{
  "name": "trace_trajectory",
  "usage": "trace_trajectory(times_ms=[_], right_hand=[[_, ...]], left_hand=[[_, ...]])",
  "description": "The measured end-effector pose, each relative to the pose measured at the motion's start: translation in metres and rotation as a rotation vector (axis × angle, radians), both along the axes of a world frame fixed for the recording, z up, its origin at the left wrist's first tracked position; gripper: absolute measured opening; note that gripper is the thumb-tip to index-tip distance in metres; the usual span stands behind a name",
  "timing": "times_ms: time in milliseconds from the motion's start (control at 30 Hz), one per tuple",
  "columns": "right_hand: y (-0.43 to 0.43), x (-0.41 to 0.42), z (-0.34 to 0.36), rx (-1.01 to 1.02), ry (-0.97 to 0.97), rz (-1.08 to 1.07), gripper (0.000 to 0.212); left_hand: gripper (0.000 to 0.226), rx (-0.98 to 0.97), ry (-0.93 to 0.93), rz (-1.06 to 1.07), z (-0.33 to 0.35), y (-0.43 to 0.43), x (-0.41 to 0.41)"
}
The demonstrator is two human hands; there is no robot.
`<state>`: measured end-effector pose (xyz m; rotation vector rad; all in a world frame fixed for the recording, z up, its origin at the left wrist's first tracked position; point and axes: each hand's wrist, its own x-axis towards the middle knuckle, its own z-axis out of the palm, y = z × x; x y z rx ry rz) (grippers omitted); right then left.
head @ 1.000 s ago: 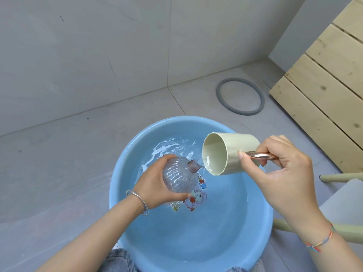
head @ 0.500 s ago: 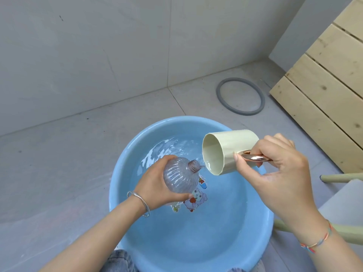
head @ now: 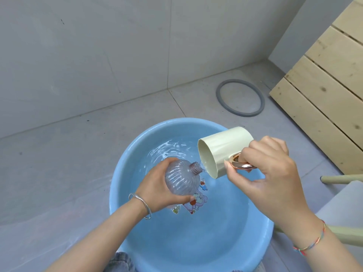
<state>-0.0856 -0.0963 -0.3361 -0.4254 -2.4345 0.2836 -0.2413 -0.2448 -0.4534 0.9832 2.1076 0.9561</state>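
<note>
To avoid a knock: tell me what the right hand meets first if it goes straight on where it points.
The right hand points left; its cup would probably strike the bottle neck first, depth unclear.

I see a wall (head: 98, 46) of large pale grey tiles meeting a floor (head: 59, 150) of the same grey tile. A grey ring (head: 220, 91) lies flat on the floor near the corner. On my right stands a panel of light wooden planks (head: 324, 85). Below it are pale green furniture legs (head: 341, 178). The light is soft and even.
</note>
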Motion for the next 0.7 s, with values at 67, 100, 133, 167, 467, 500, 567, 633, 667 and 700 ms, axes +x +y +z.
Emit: trace_trajectory(times_ms=[67,100,133,167,467,500,567,633,667,700], right_hand=[[-0.0001,-0.0005,0.0000,0.029,-0.007,0.017,0.032],[-0.0002,-0.0008,0.0001,0.043,-0.008,0.022,0.032],[-0.0006,-0.0009,0.0002,0.056,-0.010,0.025,0.032],[-0.0010,-0.0013,0.0003,0.065,-0.011,0.028,0.032],[-0.0042,-0.0024,-0.0045,0.157,-0.034,0.090,0.028],[-0.0040,-0.0023,-0.0049,0.153,-0.030,0.087,0.028],[-0.0044,-0.0016,-0.0058,0.090,-0.005,0.051,0.029],[-0.0055,0.0003,-0.0047,-0.050,0.051,-0.030,0.032],[-0.0058,0.0016,-0.0034,-0.137,0.085,-0.083,0.033],[-0.0057,0.0032,-0.0017,-0.231,0.116,-0.137,0.034]], left_hand=[[0.091,-0.006,0.003,-0.002,0.0004,-0.0003,0.0006],[0.092,-0.006,0.005,-0.001,0.0005,-0.0004,0.0005],[0.093,-0.005,0.003,-0.001,0.0006,-0.0005,0.0007],[0.094,-0.004,0.000,0.000,0.0006,-0.0004,0.0005],[0.091,-0.001,-0.014,0.000,0.0012,0.0006,0.0020],[0.092,0.003,-0.016,-0.001,0.0010,0.0004,0.0019],[0.094,0.014,-0.023,-0.005,0.0003,-0.0004,0.0016],[0.096,0.026,-0.031,0.002,-0.0002,-0.0008,0.0008],[0.097,0.032,-0.038,0.009,-0.0008,-0.0011,0.0003],[0.096,0.036,-0.047,0.017,-0.0006,-0.0014,0.0001]])
